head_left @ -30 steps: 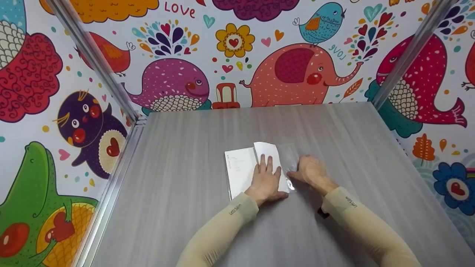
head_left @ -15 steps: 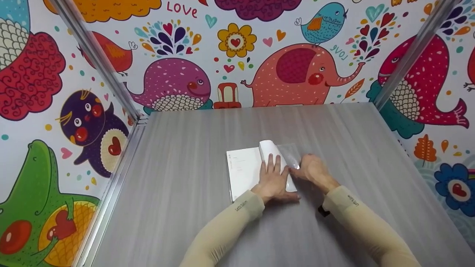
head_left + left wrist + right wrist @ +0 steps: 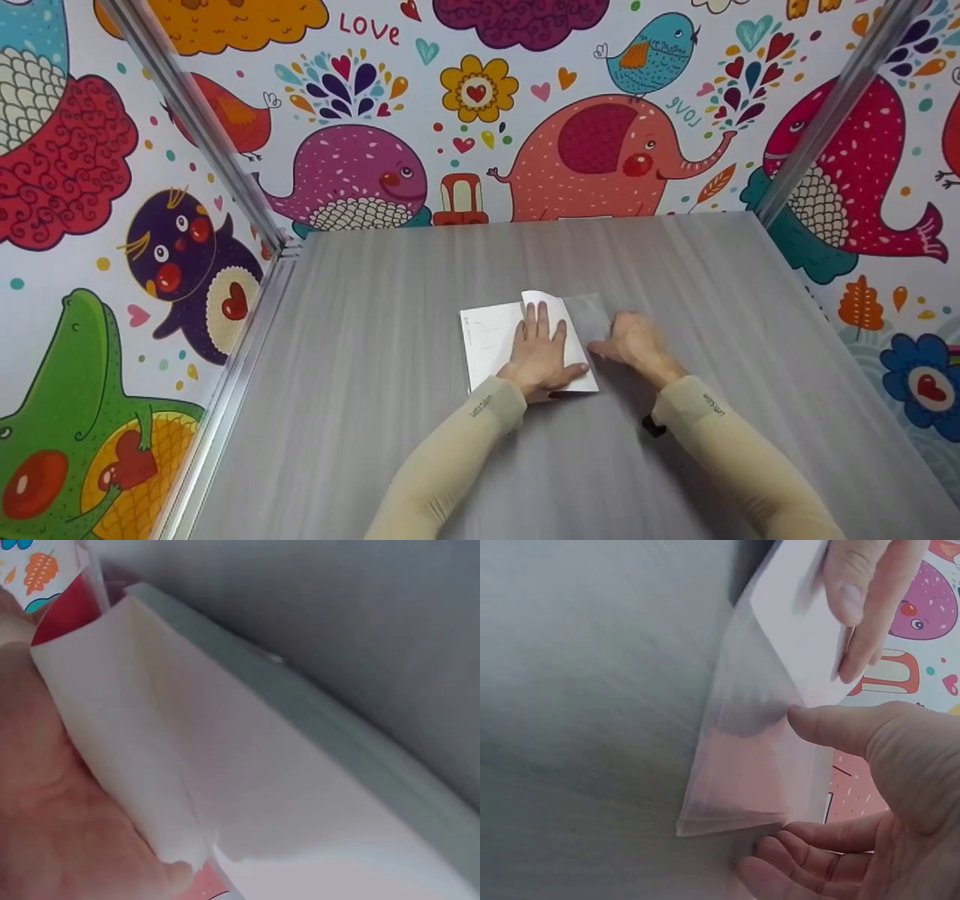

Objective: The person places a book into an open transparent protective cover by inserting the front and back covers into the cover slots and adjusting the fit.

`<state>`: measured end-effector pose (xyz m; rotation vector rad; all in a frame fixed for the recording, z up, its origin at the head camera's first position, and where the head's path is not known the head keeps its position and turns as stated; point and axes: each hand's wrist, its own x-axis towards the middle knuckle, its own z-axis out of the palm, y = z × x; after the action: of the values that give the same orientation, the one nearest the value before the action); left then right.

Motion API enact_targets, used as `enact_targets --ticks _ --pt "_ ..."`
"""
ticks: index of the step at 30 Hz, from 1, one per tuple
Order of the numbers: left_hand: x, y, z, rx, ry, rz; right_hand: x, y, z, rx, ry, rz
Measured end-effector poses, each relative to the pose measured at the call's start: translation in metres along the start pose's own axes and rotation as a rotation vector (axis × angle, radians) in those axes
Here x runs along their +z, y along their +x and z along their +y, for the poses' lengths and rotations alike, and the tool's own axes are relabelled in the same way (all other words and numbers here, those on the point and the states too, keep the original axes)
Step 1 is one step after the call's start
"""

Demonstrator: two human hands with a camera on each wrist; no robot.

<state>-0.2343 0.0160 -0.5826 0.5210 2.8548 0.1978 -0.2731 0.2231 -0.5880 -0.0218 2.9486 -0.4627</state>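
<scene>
A book (image 3: 489,343) lies on the table with its white inner page up. Its white cover flap (image 3: 581,375) stands bent to the right, and its outer side shows red in the left wrist view (image 3: 71,613). My left hand (image 3: 537,354) rests on that flap with fingers spread and straight. A clear plastic book cover (image 3: 739,765) reaches out past the flap's edge. Over on its right side, my right hand (image 3: 632,346) holds the plastic, thumb on top close to the flap's edge and the other fingers curled at its outer edge.
The grey wood-grain table (image 3: 375,315) surrounds the book. Metal posts (image 3: 202,135) and printed cartoon walls (image 3: 465,150) enclose the left, back and right sides.
My left hand slid right and bent the flap further, then moved slightly back left. The flap's lower corner now lies flatter. My right hand stays at the plastic.
</scene>
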Motion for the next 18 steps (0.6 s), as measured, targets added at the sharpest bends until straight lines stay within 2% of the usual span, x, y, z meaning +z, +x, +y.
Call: enact_targets --ticks 2,9,18 --pt "0.001 0.001 0.003 0.001 -0.009 -0.018 0.000 -0.001 0.001 0.002 0.009 -0.002" --pt "-0.001 0.002 0.010 0.016 0.000 -0.020 -0.006 -0.002 -0.003 0.030 0.031 -0.020" --pt "0.002 0.011 0.016 0.012 -0.092 -0.070 -0.008 0.000 -0.001 0.030 0.055 -0.011"
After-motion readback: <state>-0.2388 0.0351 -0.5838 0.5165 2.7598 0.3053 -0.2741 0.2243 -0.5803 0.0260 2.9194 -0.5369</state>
